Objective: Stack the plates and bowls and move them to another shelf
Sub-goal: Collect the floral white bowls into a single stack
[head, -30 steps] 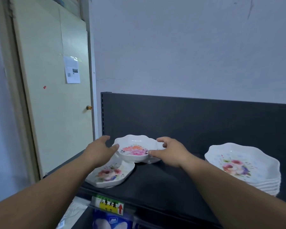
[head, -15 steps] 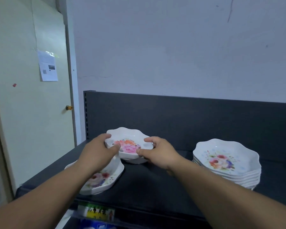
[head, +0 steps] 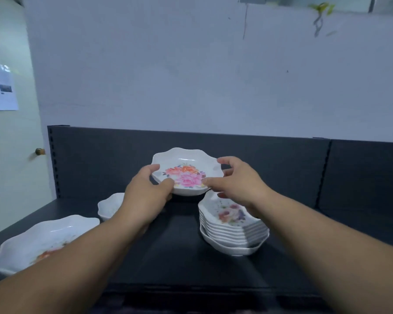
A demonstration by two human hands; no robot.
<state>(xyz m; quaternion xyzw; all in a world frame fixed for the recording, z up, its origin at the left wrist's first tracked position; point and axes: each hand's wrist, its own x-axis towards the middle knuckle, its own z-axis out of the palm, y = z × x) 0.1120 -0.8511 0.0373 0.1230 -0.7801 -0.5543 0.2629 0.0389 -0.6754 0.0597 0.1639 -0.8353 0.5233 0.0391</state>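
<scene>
I have the flowered bowl lifted clear of the dark shelf, held between both hands in front of the black back panel. My left hand grips its near-left rim, thumb on the inside edge and the fingers curled around the outer wall, so it is clamped on the bowl. My right hand takes the right rim, its thumb pressed on the near edge by the pink flower and its fingers arched over the far side; the lower fingers look loose, and I cannot tell whether they touch the bowl. The bowl sits roughly level, tipped slightly toward me, and hangs up and to the left of the stack of plates, which rests on the shelf under my right wrist with a floral print on its top plate. The lowest piece of that stack is wider than those above it. To the left, a small white bowl stands on the shelf, partly hidden behind my left hand, and a larger scalloped dish lies near the shelf's front left corner, partly covered by my left forearm. Behind all this is a pale wall, with a door at the far left carrying a paper notice.
</scene>
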